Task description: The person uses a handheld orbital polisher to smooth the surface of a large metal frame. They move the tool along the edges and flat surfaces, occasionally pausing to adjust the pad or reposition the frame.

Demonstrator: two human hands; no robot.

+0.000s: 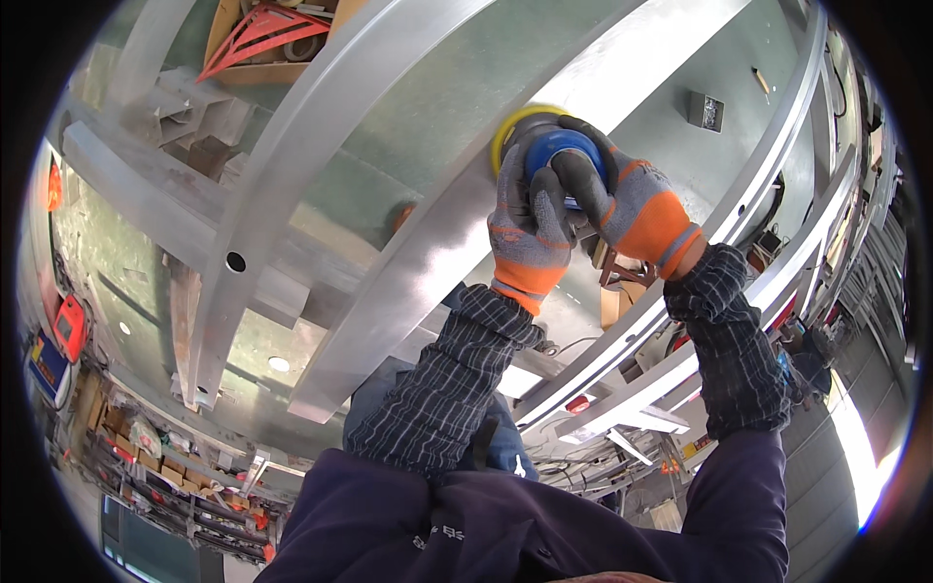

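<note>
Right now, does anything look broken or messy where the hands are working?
Nothing stands out. Both gloved hands, left hand and right hand, grip the blue sander with its yellow pad flat on the metal beam, which shows no dents or spills.

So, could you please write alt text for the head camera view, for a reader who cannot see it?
Two gloved hands, left hand and right hand, grip a blue sander with a yellow pad, pressed on a long metal beam. Grey and orange gloves, dark checked sleeves; more metal beams lie around.
</note>
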